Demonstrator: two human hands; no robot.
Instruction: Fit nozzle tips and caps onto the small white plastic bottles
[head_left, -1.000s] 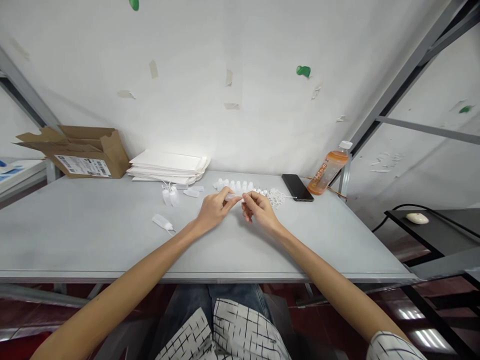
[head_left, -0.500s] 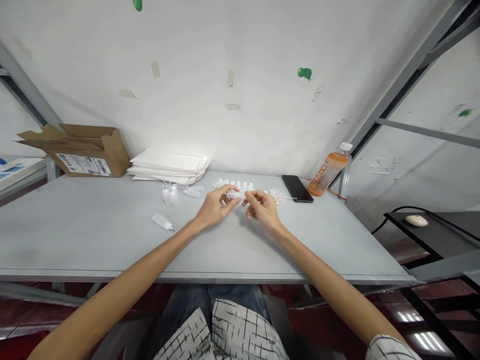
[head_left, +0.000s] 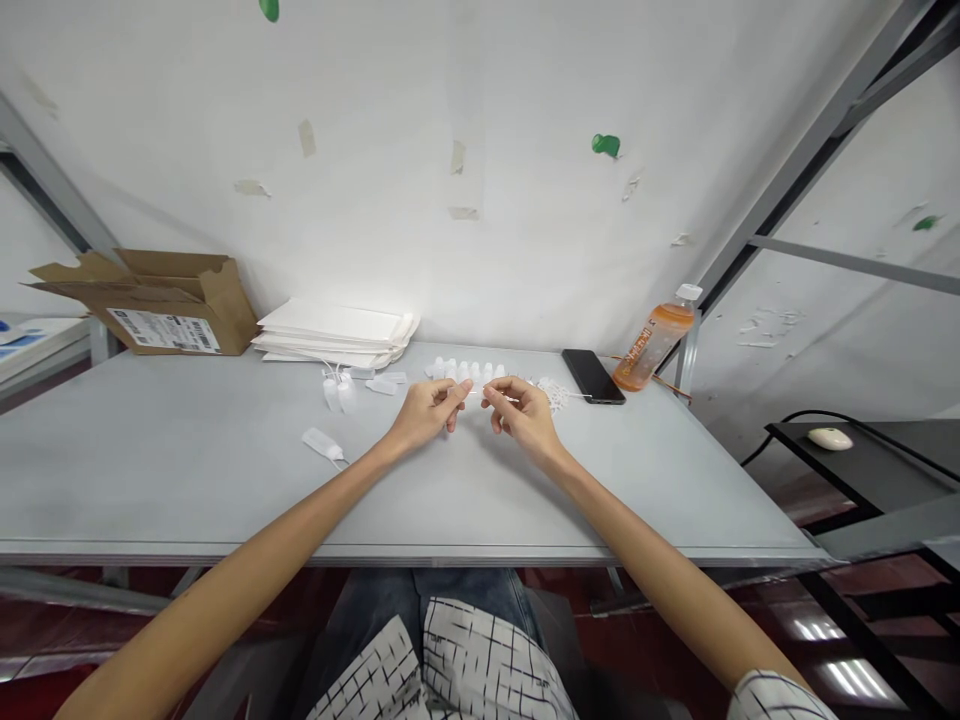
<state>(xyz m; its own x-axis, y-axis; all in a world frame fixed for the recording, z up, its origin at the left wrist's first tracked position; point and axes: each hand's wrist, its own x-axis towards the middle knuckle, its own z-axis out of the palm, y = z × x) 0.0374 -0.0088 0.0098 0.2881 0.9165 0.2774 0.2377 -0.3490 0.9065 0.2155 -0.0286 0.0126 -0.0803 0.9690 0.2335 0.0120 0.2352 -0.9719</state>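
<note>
My left hand (head_left: 424, 412) is closed, thumb and fingertips pinched together over the table. Opposite it, my right hand (head_left: 523, 412) also pinches, its fingertips a short gap away. A thin white cord (head_left: 477, 393) shows between the two pinches; whatever else my left fingers cover is hidden. Just behind the hands, several small white bottles or caps (head_left: 475, 370) stand in a row. A pile of small white pieces (head_left: 553, 393) lies right of my right hand. To the left, a small translucent bottle (head_left: 323, 443) with a thin cord lies on its side, and further corded bottles (head_left: 340, 391) lie behind it.
At the back left are an open cardboard box (head_left: 180, 305) and a stack of white sheets or envelopes (head_left: 334, 333). A black phone (head_left: 593, 376) and an orange drink bottle (head_left: 655, 342) are at the back right. The grey table (head_left: 225, 480) ends close to my lap.
The small translucent bottle seen in my left fingers before no longer shows. My left hand has turned slightly, its thumb now higher. My right hand keeps its pinch in nearly the same place.
</note>
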